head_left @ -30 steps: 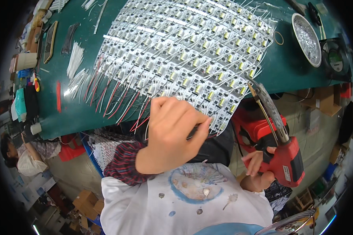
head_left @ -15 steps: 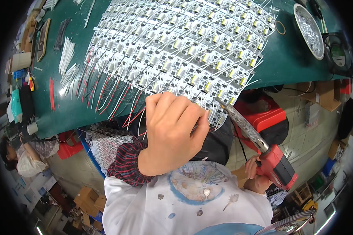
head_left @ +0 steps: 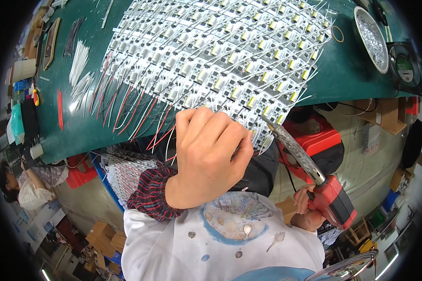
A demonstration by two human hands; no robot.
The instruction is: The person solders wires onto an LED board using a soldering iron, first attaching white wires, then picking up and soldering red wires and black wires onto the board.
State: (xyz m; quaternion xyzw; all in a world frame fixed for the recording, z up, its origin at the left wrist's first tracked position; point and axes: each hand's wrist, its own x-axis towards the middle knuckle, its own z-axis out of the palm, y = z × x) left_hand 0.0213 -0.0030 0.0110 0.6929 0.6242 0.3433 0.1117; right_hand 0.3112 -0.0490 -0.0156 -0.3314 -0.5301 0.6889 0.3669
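Note:
A broad white panel of circuit boards lies on the green table, with rows of small components and many thin wires across it. My left hand is closed at the panel's near edge, thumb and fingers pinched together; what they hold is hidden beneath them. My right hand grips the red and black handle of a soldering iron. The iron's tip reaches the near right part of the panel, just right of my left fingertips; whether it touches a board I cannot tell. Red and white wires hang off the panel's left near edge.
Bundles of white wires and red wires lie on the green table at left. A round dish of shiny scraps and a solder spool stand at right. A red stool is below. Another person is at far left.
The soldering iron's tip has shifted slightly right and up. My left hand has moved a touch right, still pinched. The view has tilted a little.

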